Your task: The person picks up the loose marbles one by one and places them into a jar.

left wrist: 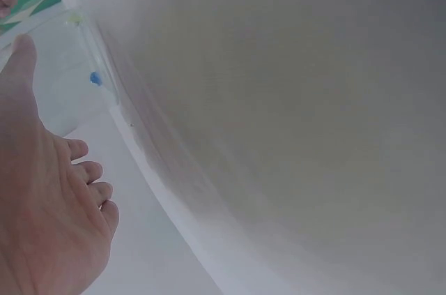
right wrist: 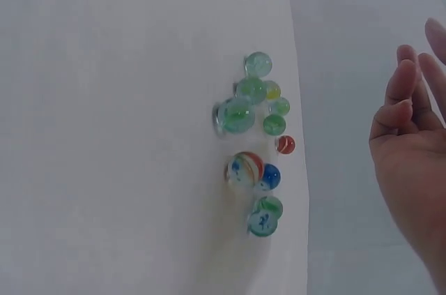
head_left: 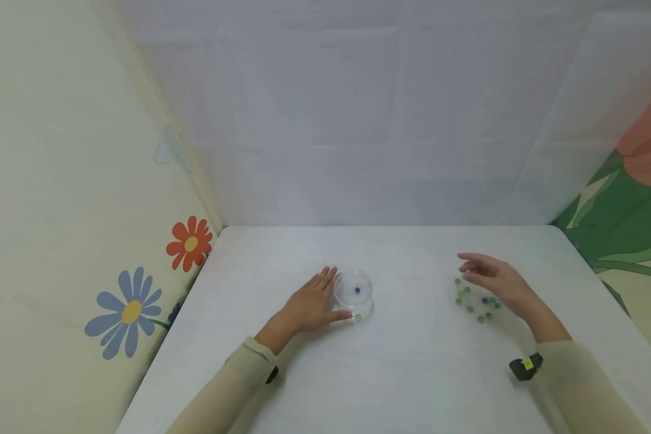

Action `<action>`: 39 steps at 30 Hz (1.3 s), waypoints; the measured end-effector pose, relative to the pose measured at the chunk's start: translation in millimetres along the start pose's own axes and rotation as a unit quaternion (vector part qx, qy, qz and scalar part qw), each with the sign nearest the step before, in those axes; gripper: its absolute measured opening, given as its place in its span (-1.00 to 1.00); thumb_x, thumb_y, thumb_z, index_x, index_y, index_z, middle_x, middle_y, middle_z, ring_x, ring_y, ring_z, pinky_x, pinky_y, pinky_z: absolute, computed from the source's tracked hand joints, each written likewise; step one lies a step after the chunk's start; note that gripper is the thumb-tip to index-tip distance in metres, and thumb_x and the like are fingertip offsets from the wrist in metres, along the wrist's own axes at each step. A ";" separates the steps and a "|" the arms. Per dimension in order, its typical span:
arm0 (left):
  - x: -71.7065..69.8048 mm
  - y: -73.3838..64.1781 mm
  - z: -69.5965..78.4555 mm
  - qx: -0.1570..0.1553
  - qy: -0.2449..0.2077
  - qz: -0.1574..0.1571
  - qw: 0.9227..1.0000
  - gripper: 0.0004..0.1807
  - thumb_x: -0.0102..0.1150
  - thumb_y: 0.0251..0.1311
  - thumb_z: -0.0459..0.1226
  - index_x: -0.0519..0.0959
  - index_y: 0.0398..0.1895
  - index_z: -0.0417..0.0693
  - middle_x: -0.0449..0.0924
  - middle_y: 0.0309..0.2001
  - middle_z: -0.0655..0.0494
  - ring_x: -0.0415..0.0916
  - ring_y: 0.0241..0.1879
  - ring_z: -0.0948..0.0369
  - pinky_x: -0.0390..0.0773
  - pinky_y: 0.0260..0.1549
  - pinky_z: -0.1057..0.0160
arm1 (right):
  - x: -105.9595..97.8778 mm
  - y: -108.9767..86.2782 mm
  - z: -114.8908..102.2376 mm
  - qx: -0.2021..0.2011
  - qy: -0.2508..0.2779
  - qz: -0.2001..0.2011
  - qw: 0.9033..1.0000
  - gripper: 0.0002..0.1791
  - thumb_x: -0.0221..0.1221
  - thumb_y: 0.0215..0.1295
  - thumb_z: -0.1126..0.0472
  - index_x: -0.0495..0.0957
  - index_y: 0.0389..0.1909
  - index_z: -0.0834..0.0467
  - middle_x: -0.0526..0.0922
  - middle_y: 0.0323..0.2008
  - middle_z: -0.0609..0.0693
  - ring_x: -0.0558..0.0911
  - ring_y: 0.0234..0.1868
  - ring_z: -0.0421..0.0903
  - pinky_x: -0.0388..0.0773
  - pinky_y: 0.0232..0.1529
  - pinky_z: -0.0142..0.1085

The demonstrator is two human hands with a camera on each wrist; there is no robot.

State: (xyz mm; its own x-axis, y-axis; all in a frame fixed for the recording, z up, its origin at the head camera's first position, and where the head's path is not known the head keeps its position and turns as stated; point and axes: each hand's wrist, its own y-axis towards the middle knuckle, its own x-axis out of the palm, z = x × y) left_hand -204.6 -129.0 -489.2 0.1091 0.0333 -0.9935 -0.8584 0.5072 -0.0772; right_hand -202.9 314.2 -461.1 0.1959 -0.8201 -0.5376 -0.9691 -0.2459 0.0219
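Observation:
A clear round container (head_left: pixel 352 306) stands on the white table, with a blue marble (head_left: pixel 357 290) showing inside. A pale green marble (head_left: pixel 358 317) shows low at its near side; whether it lies inside or is reflected there I cannot tell. My left hand (head_left: pixel 309 304) rests against the container's left side, fingers straight, thumb toward the front. Over to the right, my right hand (head_left: pixel 496 280) hovers above a loose group of glass marbles (right wrist: pixel 237 114), fingers relaxed and nothing visible in them. Several are green; a blue marble (right wrist: pixel 270 177) and a red marble (right wrist: pixel 286 144) lie among them.
The white table (head_left: pixel 412 374) ends at a pale cloth backdrop (head_left: pixel 358 120). Flower-patterned cloth hangs at the left (head_left: pixel 43 211) and right sides. A black wrist device (head_left: pixel 526 366) sits at my right sleeve.

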 end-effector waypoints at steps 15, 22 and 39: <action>0.7 0.2 -1.1 0.002 -0.001 -0.001 1.000 0.18 -0.12 0.25 0.48 -0.03 0.61 -0.22 -0.11 0.63 -0.06 -0.20 0.62 0.06 -0.08 0.58 0.11 | -14.3 6.0 23.8 0.066 -0.016 -0.015 0.998 -0.28 0.17 0.49 -0.06 0.20 0.55 0.06 0.51 0.23 0.26 0.46 0.29 0.25 0.38 0.33 0.26; -2.0 -1.0 -0.2 -0.002 -0.004 -0.006 1.000 0.18 -0.12 0.25 0.48 -0.03 0.62 -0.21 -0.11 0.63 -0.06 -0.20 0.62 0.05 -0.08 0.58 0.12 | -14.9 11.4 33.4 0.057 -0.037 -0.039 0.997 -0.25 0.19 0.46 -0.10 0.21 0.55 0.06 0.50 0.26 0.27 0.45 0.29 0.26 0.37 0.29 0.32; -6.7 -3.2 2.7 -0.001 -0.020 -0.010 1.000 0.17 -0.10 0.26 0.46 -0.04 0.62 -0.21 -0.13 0.64 -0.05 -0.21 0.62 0.07 -0.08 0.58 0.12 | -12.1 27.0 48.4 0.108 -0.063 -0.058 0.990 -0.29 0.21 0.45 0.00 0.26 0.51 0.16 0.53 0.21 0.28 0.49 0.23 0.25 0.50 0.19 0.18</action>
State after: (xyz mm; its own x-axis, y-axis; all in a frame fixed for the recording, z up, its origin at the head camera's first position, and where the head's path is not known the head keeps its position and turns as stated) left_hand -201.3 -128.5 -482.0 0.1464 0.0568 -0.9876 -0.8567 0.5065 -0.0978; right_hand -238.7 342.6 -494.8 0.3005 -0.7182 -0.6276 -0.9534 -0.2072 -0.2194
